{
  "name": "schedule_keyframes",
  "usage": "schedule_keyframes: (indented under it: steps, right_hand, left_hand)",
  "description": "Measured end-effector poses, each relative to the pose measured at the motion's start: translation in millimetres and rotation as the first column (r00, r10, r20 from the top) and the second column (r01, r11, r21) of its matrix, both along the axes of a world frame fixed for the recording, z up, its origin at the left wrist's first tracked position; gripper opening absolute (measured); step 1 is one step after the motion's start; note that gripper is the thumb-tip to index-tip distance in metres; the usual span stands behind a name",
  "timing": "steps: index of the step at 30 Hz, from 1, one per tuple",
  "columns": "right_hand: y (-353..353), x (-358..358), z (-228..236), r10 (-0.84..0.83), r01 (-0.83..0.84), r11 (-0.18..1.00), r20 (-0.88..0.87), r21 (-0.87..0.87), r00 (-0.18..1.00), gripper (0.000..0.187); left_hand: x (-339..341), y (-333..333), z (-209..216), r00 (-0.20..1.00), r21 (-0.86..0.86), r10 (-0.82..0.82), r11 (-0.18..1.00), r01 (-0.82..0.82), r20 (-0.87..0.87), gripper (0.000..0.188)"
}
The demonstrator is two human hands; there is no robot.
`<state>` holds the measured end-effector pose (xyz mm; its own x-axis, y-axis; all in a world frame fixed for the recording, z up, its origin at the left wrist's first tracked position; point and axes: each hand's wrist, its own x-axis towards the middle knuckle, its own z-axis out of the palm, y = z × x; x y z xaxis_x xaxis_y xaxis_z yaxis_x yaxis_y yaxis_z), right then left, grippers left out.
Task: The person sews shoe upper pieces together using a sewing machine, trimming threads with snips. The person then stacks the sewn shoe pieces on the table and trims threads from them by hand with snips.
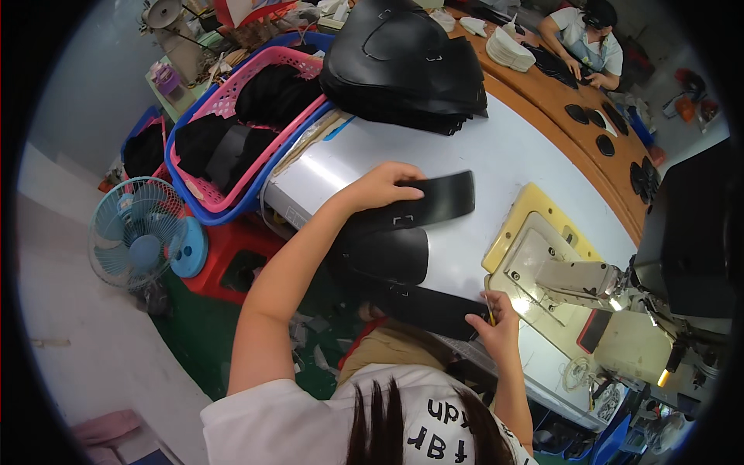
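A black leather piece (380,256) spreads over the near edge of the white table, with two long flaps and a rounded tongue between them. My left hand (386,186) is closed on its far flap, thumb on top and fingers largely hidden behind. The near flap is pinched at its right end by my right hand (498,322). A slim yellow object (490,308) shows at the fingers of that hand, too small to name. Small pale bracket-shaped marks are visible on the leather. Right of both hands stands a sewing machine (570,275) with a yellow-edged plate.
A thick stack of black leather pieces (403,66) lies at the table's far end. Pink and blue baskets (267,155) of black pieces stand at left, near a fan (143,240) and red stool (232,260). Beyond the brown table (562,116), another person (589,46) handles black pieces.
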<state>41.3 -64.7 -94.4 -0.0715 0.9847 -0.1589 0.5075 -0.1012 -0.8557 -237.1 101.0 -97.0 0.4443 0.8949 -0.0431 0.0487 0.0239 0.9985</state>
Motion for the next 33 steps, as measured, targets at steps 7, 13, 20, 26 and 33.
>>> schedule_keyframes:
  steps: [7, 13, 20, 26, 33]
  right_hand:
    - [-17.9, 12.1, 9.6, 0.246, -0.238, 0.96, 0.039, -0.146, 0.969, 0.015]
    - [-29.8, 4.5, 7.5, 0.146, -0.14, 0.985, 0.064, -0.096, 0.987, 0.014]
    - [-20.0, -2.4, 9.4, 0.332, -0.336, 0.942, 0.217, -0.019, 0.918, 0.012]
    - [-29.3, -8.0, 10.6, 0.493, -0.525, 0.849, 0.266, 0.062, 0.828, 0.007]
    - [-24.8, 32.8, 80.9, 0.099, -0.109, 0.796, 0.049, 0.595, 0.994, 0.013]
  left_hand:
    - [37.7, 14.2, 37.3, 0.931, 0.581, 0.134, 0.808, 0.095, -0.338, 0.038]
    - [-30.4, -58.6, 11.4, 0.365, 0.591, 0.63, 0.774, -0.225, -0.686, 0.037]
    - [-24.5, -134.7, -10.7, 0.582, 0.334, 0.713, 0.699, -0.633, -0.391, 0.029]
    - [-5.2, -139.6, 31.1, 0.644, -0.37, 0.635, 0.772, -0.517, 0.426, 0.066]
    - [3.7, -130.3, 135.4, 0.911, -0.22, 0.115, 0.975, -0.027, 0.397, 0.036]
